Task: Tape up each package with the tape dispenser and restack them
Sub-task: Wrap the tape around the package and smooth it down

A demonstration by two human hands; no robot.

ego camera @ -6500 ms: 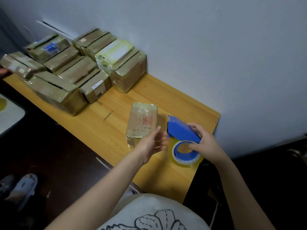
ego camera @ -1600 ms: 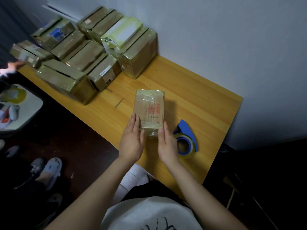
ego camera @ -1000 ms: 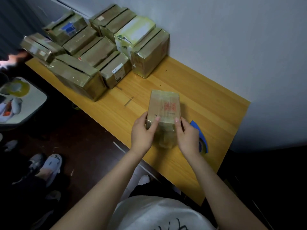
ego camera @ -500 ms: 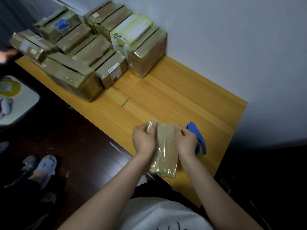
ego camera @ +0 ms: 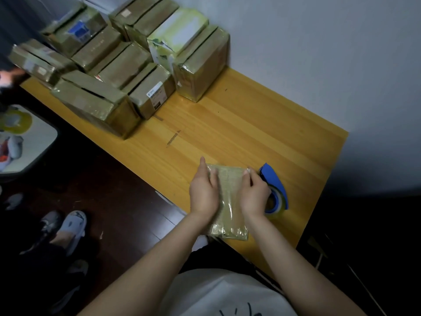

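Both hands meet over the near right part of the wooden table (ego camera: 250,124), with the forearms reaching in from the bottom of the view and converging on one small package (ego camera: 229,201). The package is a flat, brownish box wrapped in glossy clear tape. It lies lengthwise away from the person, and its near end reaches the table's front edge. I cannot tell whether it rests on the wood or is lifted slightly.

The left hand (ego camera: 204,192) clasps the package's left long edge, back of the hand up. The thumb lies across the top face near the far corner, and one finger points straight past the far end. The right hand (ego camera: 254,193) holds the opposite long edge. Its wrist is bent inward and its fingers (ego camera: 247,172) are curled over the far right corner, gripping it. So the package is held between the two hands, each closed on a side of it.

The blue tape dispenser (ego camera: 273,185), with its roll of clear tape, lies on the table just to the right of the right hand, partly hidden behind it. Neither hand holds it.

At the far left end of the table, against the pale wall (ego camera: 319,65), a group of taped brown packages (ego camera: 127,71) sits packed side by side. One white and yellow-green box (ego camera: 177,35) stands among them. Beyond the table's front edge is a dark floor (ego camera: 118,197), where a foot in a light slipper (ego camera: 75,226) shows.
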